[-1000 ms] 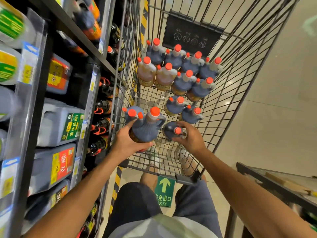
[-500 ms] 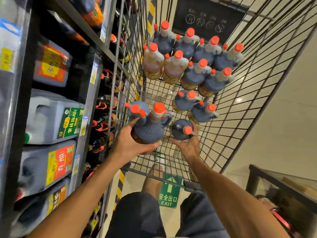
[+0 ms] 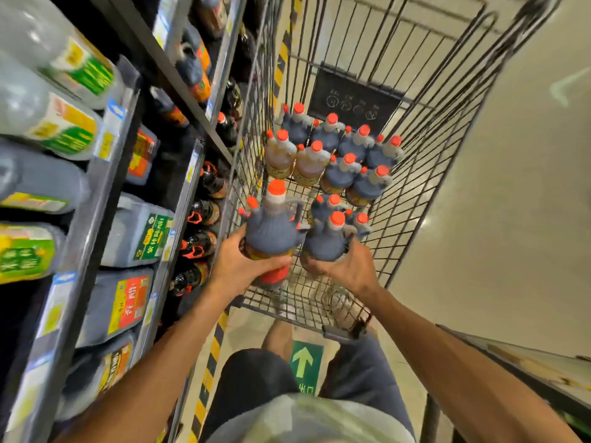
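Note:
A tall wire cage trolley (image 3: pixel 412 199) holds several dark jugs with orange caps. My left hand (image 3: pixel 238 266) grips the lower body of one dark jug (image 3: pixel 271 228), held upright above the trolley's near left corner. My right hand (image 3: pixel 347 266) grips a second dark jug (image 3: pixel 326 241) just to its right. The two held jugs are close together. More dark jugs (image 3: pixel 351 161) and two amber jugs (image 3: pixel 294 158) stand at the trolley's far end.
Store shelves (image 3: pixel 179 199) on the left carry large grey canisters (image 3: pixel 137 231) with coloured labels and small dark bottles (image 3: pixel 201 212). A yellow-black striped strip and a green exit arrow sign (image 3: pixel 305 366) lie on the floor. A dark table edge (image 3: pixel 511 359) is at lower right.
My right hand has closed round the second jug and lifted it upright beside the left one. My left hand has raised its jug slightly. The view has tilted.

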`<state>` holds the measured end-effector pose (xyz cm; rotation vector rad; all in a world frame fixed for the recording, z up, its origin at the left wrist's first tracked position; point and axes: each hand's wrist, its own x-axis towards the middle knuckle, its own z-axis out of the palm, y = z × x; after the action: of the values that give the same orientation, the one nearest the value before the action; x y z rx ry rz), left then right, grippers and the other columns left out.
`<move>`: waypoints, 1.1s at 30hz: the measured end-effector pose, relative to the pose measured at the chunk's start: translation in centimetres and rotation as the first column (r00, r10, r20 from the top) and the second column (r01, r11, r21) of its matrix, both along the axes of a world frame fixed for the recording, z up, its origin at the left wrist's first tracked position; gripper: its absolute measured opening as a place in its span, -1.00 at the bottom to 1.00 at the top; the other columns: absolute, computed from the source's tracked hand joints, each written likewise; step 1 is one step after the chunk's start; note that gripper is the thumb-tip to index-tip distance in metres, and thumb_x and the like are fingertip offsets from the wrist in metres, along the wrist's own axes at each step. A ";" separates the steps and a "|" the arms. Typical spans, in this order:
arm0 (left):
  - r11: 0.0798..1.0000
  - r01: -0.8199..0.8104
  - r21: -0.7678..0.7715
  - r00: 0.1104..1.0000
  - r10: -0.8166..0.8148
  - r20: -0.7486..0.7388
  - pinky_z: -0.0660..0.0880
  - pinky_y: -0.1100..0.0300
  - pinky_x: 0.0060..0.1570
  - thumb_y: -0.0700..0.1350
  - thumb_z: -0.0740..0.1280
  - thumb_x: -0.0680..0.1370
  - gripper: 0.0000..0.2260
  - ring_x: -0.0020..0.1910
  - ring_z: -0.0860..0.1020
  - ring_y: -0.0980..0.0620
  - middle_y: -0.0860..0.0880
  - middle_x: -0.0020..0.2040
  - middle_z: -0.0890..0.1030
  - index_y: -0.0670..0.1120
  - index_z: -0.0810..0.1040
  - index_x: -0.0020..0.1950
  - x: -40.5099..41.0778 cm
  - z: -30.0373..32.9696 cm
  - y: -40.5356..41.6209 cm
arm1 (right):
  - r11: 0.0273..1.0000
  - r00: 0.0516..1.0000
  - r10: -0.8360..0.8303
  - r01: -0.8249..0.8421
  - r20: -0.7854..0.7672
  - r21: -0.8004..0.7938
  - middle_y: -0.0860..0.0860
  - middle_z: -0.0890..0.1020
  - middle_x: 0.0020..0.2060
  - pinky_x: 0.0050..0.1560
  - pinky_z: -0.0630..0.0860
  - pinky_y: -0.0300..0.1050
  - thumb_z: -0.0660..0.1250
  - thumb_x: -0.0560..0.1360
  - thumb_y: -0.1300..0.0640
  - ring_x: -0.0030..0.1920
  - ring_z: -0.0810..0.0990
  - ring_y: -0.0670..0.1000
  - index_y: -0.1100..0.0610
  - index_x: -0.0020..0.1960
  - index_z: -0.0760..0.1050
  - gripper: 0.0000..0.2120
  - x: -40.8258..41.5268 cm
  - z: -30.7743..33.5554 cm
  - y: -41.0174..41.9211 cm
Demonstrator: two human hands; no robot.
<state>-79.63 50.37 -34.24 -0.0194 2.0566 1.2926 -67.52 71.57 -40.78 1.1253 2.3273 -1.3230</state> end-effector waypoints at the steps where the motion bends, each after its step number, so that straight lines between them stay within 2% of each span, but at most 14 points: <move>1: 0.999 -0.018 0.029 1.000 0.018 -0.017 0.51 0.44 -0.09 -0.18 0.67 0.25 -0.48 -0.09 0.61 0.41 0.24 -0.07 0.67 0.16 0.54 0.07 0.1 1.4 -0.2 | 0.998 0.999 0.043 -0.042 -0.012 0.036 -0.12 0.66 0.01 -0.03 0.63 -0.04 0.64 0.12 -0.29 0.02 0.65 -0.05 -0.06 0.22 0.45 -0.22 -0.3 2.6 0.4; 4: 0.993 -0.080 0.088 0.994 0.087 -0.072 0.54 0.35 -0.05 -0.01 0.69 0.21 -0.43 0.01 0.65 0.25 0.15 0.03 0.71 0.15 0.57 0.15 0.2 5.8 -0.6 | 0.990 0.995 0.087 -0.081 -0.048 0.119 -0.08 0.69 0.00 -0.03 0.64 0.02 0.55 0.10 -0.49 -0.01 0.66 -0.03 0.03 0.20 0.49 -0.12 -0.4 8.8 1.8; 7: 0.983 -0.137 0.119 0.980 0.152 -0.127 0.52 0.42 -0.11 0.14 0.72 0.09 -0.36 -0.05 0.62 0.38 0.18 0.03 0.67 0.15 0.57 0.09 0.3 10.0 -0.8 | 0.991 0.985 0.101 -0.088 -0.136 0.098 -0.10 0.72 -0.03 0.02 0.66 0.06 0.52 0.08 -0.54 0.01 0.69 -0.05 0.00 0.15 0.57 -0.15 -0.6 13.4 3.1; 9: 0.978 -0.167 0.127 0.965 0.188 -0.181 0.49 0.46 -0.13 0.09 0.73 0.10 -0.39 -0.08 0.58 0.47 0.21 0.03 0.64 0.14 0.55 0.05 0.6 12.7 -0.9 | 0.988 0.972 0.129 -0.109 -0.196 0.111 -0.15 0.71 -0.07 -0.01 0.64 -0.14 0.54 0.08 -0.51 -0.02 0.68 -0.12 0.00 0.10 0.58 -0.20 -1.2 16.9 3.5; 11: 0.971 -0.194 0.142 0.950 0.222 -0.220 0.47 0.51 -0.17 -0.10 0.70 0.21 -0.46 -0.13 0.55 0.53 0.22 0.01 0.60 0.10 0.53 0.07 1.4 15.5 -0.8 | 0.972 0.948 0.213 -0.181 -0.238 0.152 -0.18 0.63 -0.21 -0.23 0.50 -0.37 0.53 0.10 -0.47 -0.17 0.61 -0.19 0.02 -0.04 0.52 -0.31 -1.6 20.0 3.9; 13: 0.963 -0.220 0.157 0.932 0.255 -0.258 0.46 0.54 -0.17 -0.20 0.67 0.27 -0.46 -0.13 0.53 0.55 0.24 0.03 0.58 0.07 0.52 0.13 2.5 17.4 -0.8 | 0.954 0.925 0.276 -0.230 -0.260 0.191 -0.09 0.59 -0.28 -0.32 0.50 -0.17 0.46 0.09 -0.55 -0.24 0.58 -0.10 0.04 -0.12 0.48 -0.27 -1.6 22.1 4.4; 15: 0.949 -0.262 0.177 0.911 0.303 -0.280 0.47 0.53 -0.14 -0.11 0.69 0.25 -0.40 -0.07 0.55 0.52 0.26 0.05 0.60 0.08 0.51 0.20 4.2 18.9 -0.9 | 0.924 0.877 0.364 -0.295 -0.315 0.245 -0.02 0.57 -0.34 -0.30 0.50 0.09 0.38 0.08 -0.65 -0.29 0.56 0.01 0.03 -0.17 0.44 -0.23 -1.6 23.1 5.1; 18: 0.905 -0.379 0.195 0.866 0.421 -0.271 0.56 0.37 0.00 0.14 0.69 0.08 -0.27 0.07 0.62 0.33 0.23 0.08 0.67 0.18 0.53 0.19 7.3 21.1 -1.3 | 0.891 0.801 0.451 -0.377 -0.393 0.255 -0.06 0.51 -0.39 -0.37 0.43 -0.04 0.50 0.18 -0.47 -0.36 0.50 -0.08 -0.03 -0.21 0.35 -0.41 -1.7 25.7 5.2; 20: 0.871 -0.450 0.199 0.830 0.490 -0.268 0.58 0.16 0.12 0.10 0.70 0.08 -0.22 0.16 0.64 0.16 0.11 0.17 0.68 0.11 0.54 0.25 9.7 22.0 -1.8 | 0.854 0.746 0.521 -0.459 -0.416 0.246 -0.14 0.54 -0.33 -0.33 0.47 -0.20 0.55 0.23 -0.40 -0.33 0.51 -0.16 -0.02 -0.12 0.43 -0.45 -1.7 26.9 5.1; 24: 0.802 -0.564 0.195 0.741 0.596 -0.308 0.59 0.12 0.09 0.05 0.70 0.16 -0.33 0.11 0.65 0.18 0.13 0.14 0.68 0.10 0.57 0.23 14.7 23.8 -3.1 | 0.778 0.636 0.613 -0.589 -0.468 0.220 -0.09 0.67 -0.09 -0.09 0.60 0.07 0.42 0.15 -0.58 -0.11 0.64 -0.02 0.05 0.10 0.55 -0.18 -1.6 27.6 4.1; 26: 0.770 -0.609 0.189 0.694 0.633 -0.343 0.58 0.22 0.03 0.15 0.69 0.12 -0.29 0.09 0.64 0.25 0.20 0.13 0.67 0.13 0.56 0.23 17.0 24.7 -4.1 | 0.752 0.609 0.629 -0.633 -0.483 0.182 -0.12 0.65 -0.14 -0.15 0.58 -0.09 0.47 0.15 -0.54 -0.16 0.63 -0.05 0.02 0.05 0.52 -0.25 -1.2 28.7 2.5; 29: 0.696 -0.690 0.197 0.599 0.703 -0.383 0.57 0.30 -0.02 0.13 0.68 0.13 -0.34 0.04 0.62 0.32 0.30 0.06 0.64 0.22 0.52 0.17 20.6 26.2 -6.2 | 0.709 0.545 0.646 -0.688 -0.534 0.156 -0.29 0.57 -0.19 -0.24 0.44 -0.45 0.64 0.24 -0.21 -0.15 0.55 -0.34 -0.16 -0.07 0.43 -0.54 -0.3 30.2 -1.1; 31: 0.635 -0.743 0.212 0.524 0.749 -0.406 0.56 0.26 0.02 0.11 0.66 0.12 -0.34 0.05 0.60 0.31 0.28 0.09 0.61 0.23 0.50 0.16 23.1 26.9 -7.8 | 0.651 0.480 0.688 -0.740 -0.544 0.172 -0.34 0.58 -0.17 -0.21 0.42 -0.51 0.65 0.21 -0.21 -0.13 0.55 -0.43 -0.18 -0.05 0.46 -0.53 0.5 30.7 -3.7; 33: 0.567 -0.789 0.235 0.435 0.786 -0.439 0.57 0.26 0.03 0.24 0.66 0.06 -0.28 0.04 0.60 0.32 0.27 0.10 0.61 0.23 0.50 0.16 25.7 27.6 -9.8 | 0.590 0.422 0.712 -0.792 -0.561 0.155 -0.32 0.62 -0.12 -0.14 0.46 -0.48 0.62 0.15 -0.32 -0.10 0.58 -0.43 -0.16 0.01 0.52 -0.45 1.5 31.7 -6.8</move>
<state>-53.88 40.61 -6.65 -0.8567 2.6282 2.0219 -66.00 64.80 -9.08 -0.5219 2.5151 -1.4715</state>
